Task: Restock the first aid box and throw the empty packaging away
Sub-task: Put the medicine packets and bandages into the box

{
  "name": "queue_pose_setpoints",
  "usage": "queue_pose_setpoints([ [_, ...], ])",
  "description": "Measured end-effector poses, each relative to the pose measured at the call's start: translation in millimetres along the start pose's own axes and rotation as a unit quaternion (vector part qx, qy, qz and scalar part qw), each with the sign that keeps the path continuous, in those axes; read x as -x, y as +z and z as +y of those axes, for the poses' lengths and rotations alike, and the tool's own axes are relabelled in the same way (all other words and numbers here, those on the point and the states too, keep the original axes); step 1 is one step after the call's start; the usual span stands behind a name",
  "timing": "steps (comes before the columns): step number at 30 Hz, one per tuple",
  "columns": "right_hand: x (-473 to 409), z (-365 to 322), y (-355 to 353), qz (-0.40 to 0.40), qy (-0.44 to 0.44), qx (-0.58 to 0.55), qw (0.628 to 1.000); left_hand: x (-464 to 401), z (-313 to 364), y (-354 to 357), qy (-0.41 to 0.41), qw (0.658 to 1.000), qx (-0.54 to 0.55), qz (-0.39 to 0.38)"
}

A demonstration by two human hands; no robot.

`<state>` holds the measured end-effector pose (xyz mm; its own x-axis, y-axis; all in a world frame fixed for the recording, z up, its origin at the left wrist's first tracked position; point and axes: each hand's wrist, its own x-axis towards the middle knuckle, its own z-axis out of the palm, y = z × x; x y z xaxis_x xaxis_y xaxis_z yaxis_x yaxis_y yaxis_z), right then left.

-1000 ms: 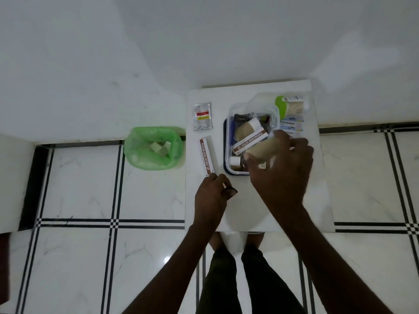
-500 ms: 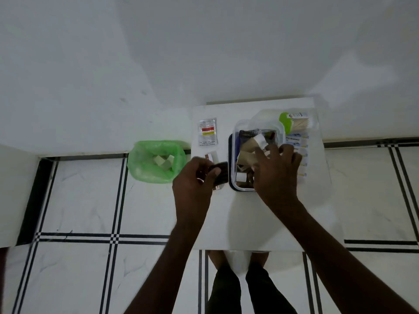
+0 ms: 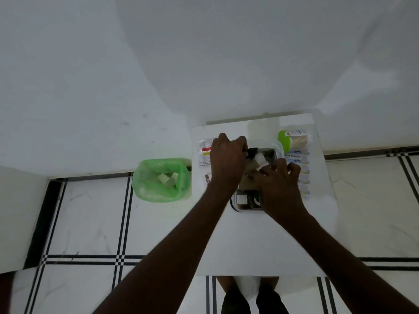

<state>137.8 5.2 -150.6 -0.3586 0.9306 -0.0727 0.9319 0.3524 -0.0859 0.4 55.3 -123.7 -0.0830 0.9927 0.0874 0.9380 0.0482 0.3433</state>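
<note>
On the floor at the far left stands one bin with a green bag (image 3: 162, 180) in it. I can see two pale bits of empty packaging (image 3: 168, 179) inside the bag. The bin is just beside the left edge of my white bench (image 3: 260, 241).

Next, on the bench, lies one small flat sachet (image 3: 204, 151) with a red and yellow mark. My left hand covers part of it. Below it, one thin brown and white box (image 3: 207, 180) peeks out from under my left wrist.

My left hand (image 3: 227, 160) is over the far left corner of the first aid box. My fingers are curled and pinch one small dark thing (image 3: 252, 152). I cannot tell what it is.

The first aid box (image 3: 241, 206) is one clear box with a dark rim, in the middle of the bench. It is full of small things. I can see a white piece (image 3: 260, 159) and a tan piece (image 3: 252, 165) near the top, and a little white square (image 3: 243, 199) near the bottom. They are too mixed up to count.

My right hand (image 3: 280, 184) lies over the right side of the box, with my fingers spread and bent down into it. I cannot tell if it holds anything.

At the far right, one pack with a green end (image 3: 293, 141) lies on the bench. Below it runs one row of bandage strips (image 3: 302, 171) with blue print. I cannot count them well.
</note>
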Motion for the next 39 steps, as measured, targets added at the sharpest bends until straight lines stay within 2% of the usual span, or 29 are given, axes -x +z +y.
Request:
queue_pose_setpoints([
  [5,-1,-1,0,0.009,-0.001,-0.008,1.000,-8,1,1,0.051,0.987,-0.153,-0.010],
  [10,1,3,0,0.033,-0.010,-0.029,0.999,-7,7,-4,0.063,0.976,-0.205,-0.026],
  [20,7,6,4,0.005,-0.021,-0.054,0.998,-1,11,16,0.136,0.969,-0.203,-0.047],
  [22,8,9,4,0.007,-0.022,-0.062,0.998,-2,5,13,0.139,0.971,-0.188,-0.059],
  [24,8,13,2,0.009,-0.023,-0.062,0.998,-1,-4,8,0.133,0.979,-0.147,-0.038],
  [26,7,19,-3,0.037,-0.020,-0.070,0.997,0,-13,6,0.111,0.989,-0.100,0.003],
  [28,4,26,-10,0.104,-0.006,-0.105,0.989,5,-21,8,0.097,0.993,-0.054,0.035],
  [31,-8,39,-22,0.177,0.050,-0.149,0.972,15,-22,10,0.108,0.993,-0.012,0.037],
  [34,-40,67,-18,0.118,0.098,-0.109,0.982,18,-20,12,0.085,0.996,0.028,0.026],
  [37,-73,96,-2,0.004,0.072,-0.010,0.997,20,-16,10,0.052,0.996,0.068,0.022],
  [39,-88,102,5,-0.067,0.060,0.001,0.996,23,-16,9,0.037,0.994,0.100,0.031],
])
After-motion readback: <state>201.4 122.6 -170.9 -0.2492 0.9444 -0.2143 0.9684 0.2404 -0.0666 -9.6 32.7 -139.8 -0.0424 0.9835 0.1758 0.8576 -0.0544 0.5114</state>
